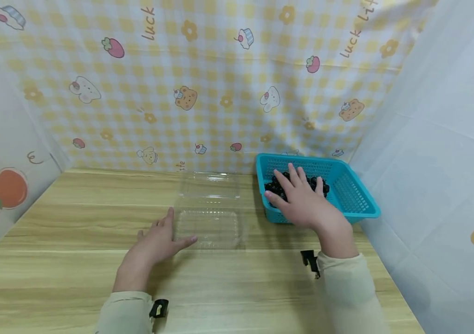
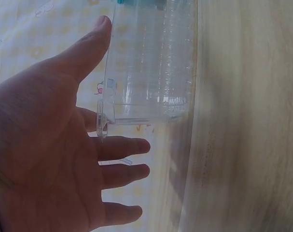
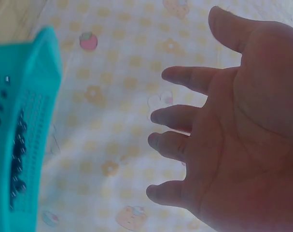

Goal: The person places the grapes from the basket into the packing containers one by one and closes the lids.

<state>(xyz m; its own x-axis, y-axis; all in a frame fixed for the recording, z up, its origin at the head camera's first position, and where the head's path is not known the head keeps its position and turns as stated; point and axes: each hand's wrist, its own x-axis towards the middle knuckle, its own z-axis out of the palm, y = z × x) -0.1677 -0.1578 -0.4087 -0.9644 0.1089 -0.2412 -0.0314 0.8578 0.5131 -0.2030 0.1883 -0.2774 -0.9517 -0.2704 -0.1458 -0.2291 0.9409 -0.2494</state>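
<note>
A clear plastic clamshell box (image 1: 208, 228) lies on the table with its lid folded back towards the wall. At its left side is my left hand (image 1: 153, 243), thumb and fingers spread around the near left corner. In the left wrist view the thumb lies close to the rim of the box (image 2: 146, 77); I cannot tell whether it touches. My right hand (image 1: 305, 204) hovers over a blue plastic basket (image 1: 353, 188), fingers spread and holding nothing. Small, dark, shiny round things (image 1: 275, 187), like berries, fill the basket's left part, partly hidden by that hand.
The wood-grain table (image 1: 237, 287) meets a yellow checked cloth (image 1: 220, 125) at the back. White cloth (image 1: 441, 176) hangs at the right, close to the basket. Black wrist mounts (image 1: 311, 263) stick out from both sleeves.
</note>
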